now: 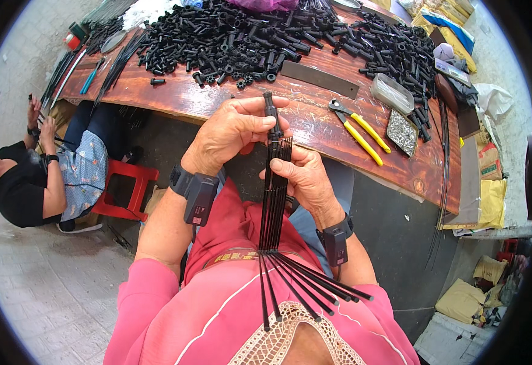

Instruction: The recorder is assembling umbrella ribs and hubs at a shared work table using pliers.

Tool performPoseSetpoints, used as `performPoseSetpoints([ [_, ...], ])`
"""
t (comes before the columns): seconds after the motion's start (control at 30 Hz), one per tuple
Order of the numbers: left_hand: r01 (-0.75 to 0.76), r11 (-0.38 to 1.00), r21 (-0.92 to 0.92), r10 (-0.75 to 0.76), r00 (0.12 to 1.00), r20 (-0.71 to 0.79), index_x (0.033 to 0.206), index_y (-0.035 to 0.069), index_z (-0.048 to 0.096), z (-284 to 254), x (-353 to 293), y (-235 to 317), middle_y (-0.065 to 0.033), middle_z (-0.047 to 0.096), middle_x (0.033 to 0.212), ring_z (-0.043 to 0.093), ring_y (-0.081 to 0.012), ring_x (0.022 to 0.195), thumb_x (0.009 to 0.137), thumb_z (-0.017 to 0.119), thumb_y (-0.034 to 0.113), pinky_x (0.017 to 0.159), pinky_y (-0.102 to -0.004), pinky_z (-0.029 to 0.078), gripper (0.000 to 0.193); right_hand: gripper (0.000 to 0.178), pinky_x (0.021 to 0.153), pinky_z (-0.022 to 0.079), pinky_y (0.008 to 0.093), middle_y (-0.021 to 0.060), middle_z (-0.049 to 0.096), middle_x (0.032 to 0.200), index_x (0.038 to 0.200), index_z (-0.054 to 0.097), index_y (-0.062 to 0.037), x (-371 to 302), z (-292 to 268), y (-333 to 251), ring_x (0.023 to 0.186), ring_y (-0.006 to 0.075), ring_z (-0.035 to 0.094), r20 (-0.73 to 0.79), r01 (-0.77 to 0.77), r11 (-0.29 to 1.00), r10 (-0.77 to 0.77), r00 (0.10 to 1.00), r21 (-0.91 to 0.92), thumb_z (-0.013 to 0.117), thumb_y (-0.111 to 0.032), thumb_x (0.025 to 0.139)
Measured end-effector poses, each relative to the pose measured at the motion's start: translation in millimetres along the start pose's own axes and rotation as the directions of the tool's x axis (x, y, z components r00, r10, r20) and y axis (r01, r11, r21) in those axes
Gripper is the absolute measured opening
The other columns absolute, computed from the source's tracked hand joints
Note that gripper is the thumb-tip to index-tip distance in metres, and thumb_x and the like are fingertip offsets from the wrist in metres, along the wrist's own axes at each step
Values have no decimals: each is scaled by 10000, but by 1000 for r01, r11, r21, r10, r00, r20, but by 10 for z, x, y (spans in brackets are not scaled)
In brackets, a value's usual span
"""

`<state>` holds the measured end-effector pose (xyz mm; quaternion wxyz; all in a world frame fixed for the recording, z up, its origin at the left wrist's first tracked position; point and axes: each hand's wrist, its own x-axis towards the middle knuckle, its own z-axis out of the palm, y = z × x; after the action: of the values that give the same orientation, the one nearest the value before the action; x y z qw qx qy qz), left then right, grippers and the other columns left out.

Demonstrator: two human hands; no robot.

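My left hand [226, 131] is closed around a black plastic umbrella runner [269, 102], its thumb pressed on the side and the narrow end pointing away from me. From the runner's near end a bundle of thin black umbrella ribs [271, 219] hangs toward my chest. My right hand [307, 176] pinches the ribs just below the runner, thumb on top and fingers behind. Lower down the ribs spread apart, their thicker ends lying against my pink top. Some of my fingertips are hidden behind the pieces.
Ahead, the wooden table [175, 97] carries a large heap of black plastic runners [235, 45]. Yellow-handled pliers [360, 131], a tray of small metal bits [402, 132] and a clear plastic box [392, 92] lie on the right. A co-worker [31, 176] sits at the left near a red stool [126, 188].
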<state>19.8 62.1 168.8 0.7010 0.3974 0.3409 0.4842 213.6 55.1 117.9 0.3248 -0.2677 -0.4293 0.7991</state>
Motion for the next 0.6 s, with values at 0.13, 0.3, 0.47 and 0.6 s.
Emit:
performPoseSetpoints([
  [0.13,-13,1000,-28,14,999,35,1348,-15,482,-11,8,-35,-129,663,1019,654,-236,966,866,643,91,859,-351,536,520,263,398,315,141,53,711,799,1042,665,-48,14,-20,45,539,14,556,-1,4,1000,-4,1000,4,728,-221,854],
  [0.3,-20,1000,0,20,998,59,1351,-19,476,-35,6,-45,-128,662,1023,663,-231,933,850,666,116,838,-344,542,552,254,406,318,141,49,711,799,1032,672,-50,14,-27,67,545,12,551,-4,12,999,-12,1000,35,728,-224,855],
  [0.47,16,994,112,-21,999,46,1353,-14,479,-22,18,-24,-113,664,1014,663,-205,912,841,680,134,823,-314,533,570,251,407,317,140,45,710,797,1032,676,-49,-1,-43,80,555,14,563,-30,14,999,-13,999,51,729,-217,852],
  [0.6,-39,972,230,36,999,19,1389,91,488,-4,27,-40,-11,689,945,514,-14,680,850,666,117,526,-160,340,569,248,595,572,240,98,695,858,1093,637,-1,-1,-62,24,715,152,688,1,-26,997,26,1000,78,689,-88,866],
])
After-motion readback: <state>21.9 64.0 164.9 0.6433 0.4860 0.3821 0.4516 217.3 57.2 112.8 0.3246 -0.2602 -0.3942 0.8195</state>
